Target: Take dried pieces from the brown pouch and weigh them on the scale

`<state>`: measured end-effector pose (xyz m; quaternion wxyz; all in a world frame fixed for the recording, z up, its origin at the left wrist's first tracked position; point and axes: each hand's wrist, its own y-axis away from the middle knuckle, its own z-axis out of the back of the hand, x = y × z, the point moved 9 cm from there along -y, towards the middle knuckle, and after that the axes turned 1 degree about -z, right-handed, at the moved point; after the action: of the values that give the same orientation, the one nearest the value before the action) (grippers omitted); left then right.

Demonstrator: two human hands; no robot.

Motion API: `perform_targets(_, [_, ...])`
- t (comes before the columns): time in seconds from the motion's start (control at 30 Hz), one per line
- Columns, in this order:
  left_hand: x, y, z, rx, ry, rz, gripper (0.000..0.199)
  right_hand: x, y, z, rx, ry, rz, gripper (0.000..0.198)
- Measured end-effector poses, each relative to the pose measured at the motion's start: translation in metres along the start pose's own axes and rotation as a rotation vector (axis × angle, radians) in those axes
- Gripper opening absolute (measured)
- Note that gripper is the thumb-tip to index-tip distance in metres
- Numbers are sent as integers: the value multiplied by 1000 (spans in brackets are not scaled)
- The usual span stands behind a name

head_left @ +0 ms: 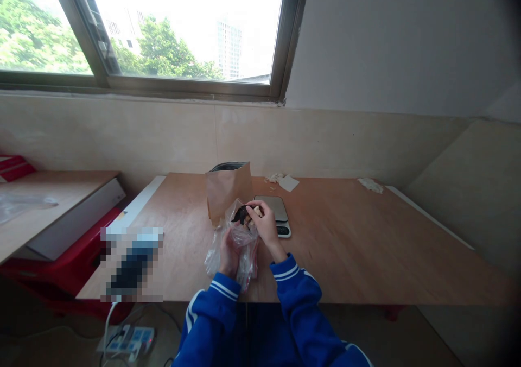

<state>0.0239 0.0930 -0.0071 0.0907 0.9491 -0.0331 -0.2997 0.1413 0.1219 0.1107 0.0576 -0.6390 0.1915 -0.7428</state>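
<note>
free: tabletop (366, 236) right of scale (279, 206) | obstacles: plastic bag (247, 239), paper bag (228, 187) beyond it | far limit: wall (350, 139)

Just below the centre of the frame, a thin clear plastic bag (246, 238), crinkled and see-through, with bright glints along the folds and an open mouth toward the top of the frame. At that mouth, a dark brown, nearly black piece (240, 214), glossy, irregular and curved, with a pointed end toward the left of the frame. Just to the right, against the dark piece, a few pale cream-to-tan chunks (258, 210), small and blocky, partly covered; exact kind too small to tell. Below and to the lower left, more crumpled clear plastic (213, 255), slack and wrinkled, with a reddish edge running lengthwise on the right; whether joined to the bag above, impossible to tell.
</note>
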Motion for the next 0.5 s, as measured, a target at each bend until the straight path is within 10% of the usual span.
perform_targets(0.23, [3,1,-1,58,-7,26,46,13,-22,16,-136,-99,14,25])
perform_targets(0.5, [10,-3,3,79,-24,42,37,101,-91,-5,-104,102,319,20])
